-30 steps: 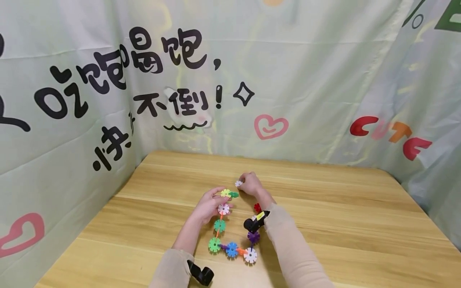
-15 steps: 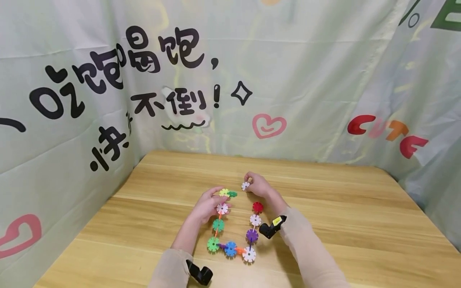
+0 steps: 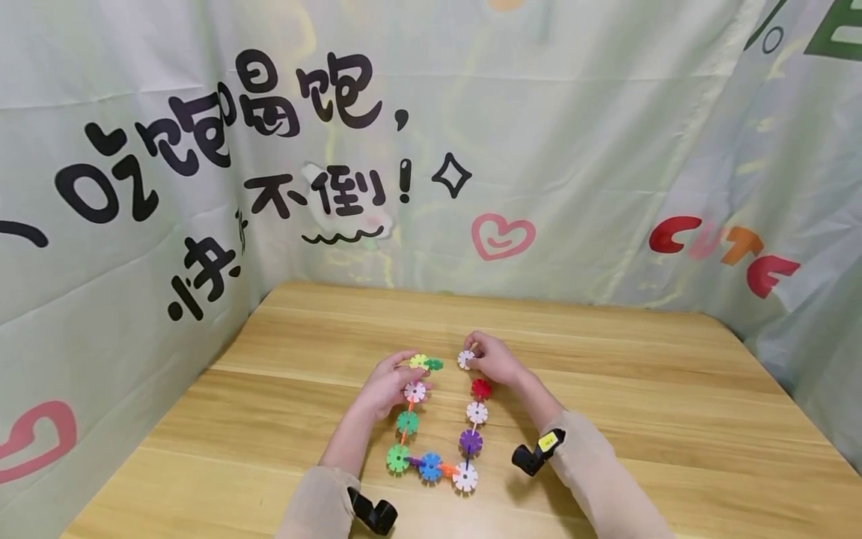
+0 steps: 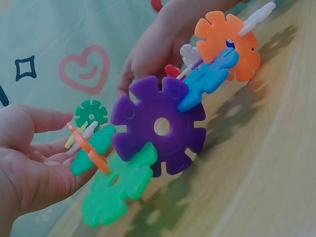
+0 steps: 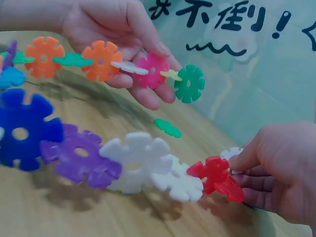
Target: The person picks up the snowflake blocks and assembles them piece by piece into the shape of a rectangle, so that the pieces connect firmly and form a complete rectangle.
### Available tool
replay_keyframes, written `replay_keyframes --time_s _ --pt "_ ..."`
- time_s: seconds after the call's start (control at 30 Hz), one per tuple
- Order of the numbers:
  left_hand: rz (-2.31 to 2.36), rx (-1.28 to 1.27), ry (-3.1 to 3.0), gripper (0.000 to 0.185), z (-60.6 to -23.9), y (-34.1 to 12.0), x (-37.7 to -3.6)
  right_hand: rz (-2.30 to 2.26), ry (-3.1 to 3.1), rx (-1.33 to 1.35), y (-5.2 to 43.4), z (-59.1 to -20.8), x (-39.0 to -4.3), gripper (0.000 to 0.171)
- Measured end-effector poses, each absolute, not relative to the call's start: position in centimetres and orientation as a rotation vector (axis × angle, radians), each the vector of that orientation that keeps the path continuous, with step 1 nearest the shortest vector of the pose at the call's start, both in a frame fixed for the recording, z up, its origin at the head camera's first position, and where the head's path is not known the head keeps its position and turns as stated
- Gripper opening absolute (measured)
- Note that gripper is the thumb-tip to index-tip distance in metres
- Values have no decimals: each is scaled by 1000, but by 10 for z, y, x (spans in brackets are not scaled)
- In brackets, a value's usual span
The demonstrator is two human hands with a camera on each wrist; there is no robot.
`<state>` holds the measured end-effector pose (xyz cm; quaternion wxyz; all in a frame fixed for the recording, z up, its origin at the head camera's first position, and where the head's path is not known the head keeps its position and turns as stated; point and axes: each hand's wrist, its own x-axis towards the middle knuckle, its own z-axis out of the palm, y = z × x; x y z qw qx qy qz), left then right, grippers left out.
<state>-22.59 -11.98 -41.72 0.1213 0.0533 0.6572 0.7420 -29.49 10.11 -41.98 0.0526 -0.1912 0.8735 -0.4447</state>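
Observation:
Toothed plastic snowflake discs are joined into a U-shaped chain (image 3: 431, 467). My left hand (image 3: 387, 385) holds the chain's far left end, its fingers around a yellow disc (image 3: 419, 362) and a pink-white one (image 3: 414, 391). A green disc (image 5: 190, 84) ends that side. Between thumb and fingers, my right hand (image 3: 498, 361) pinches a white disc (image 3: 466, 359) just beyond the red disc (image 3: 481, 389) at the chain's right end. In the right wrist view the white disc is mostly hidden behind the red ones, so I cannot tell whether they are joined.
The wooden table (image 3: 606, 389) bears the chain. A printed curtain (image 3: 572, 150) hangs behind and at the sides. In the right wrist view, another green disc (image 5: 168, 127) appears below the left hand; whether it is joined cannot be told.
My right hand has brought the white disc rightward and toward me, close to the red disc. The right forearm swung right, uncovering the chain's right side. My left hand stays nearly still.

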Motion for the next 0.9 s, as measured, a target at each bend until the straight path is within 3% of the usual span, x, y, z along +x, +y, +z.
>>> replay_keyframes --time_s 0.57,0.9 --pt "2210 102 1903 50 -418 -118 -224 -1739 2507 -523 92 -394 -247 18" --pt "2210 105 1901 51 -416 -117 -225 -1878 2333 -465 82 -411 -255 14"
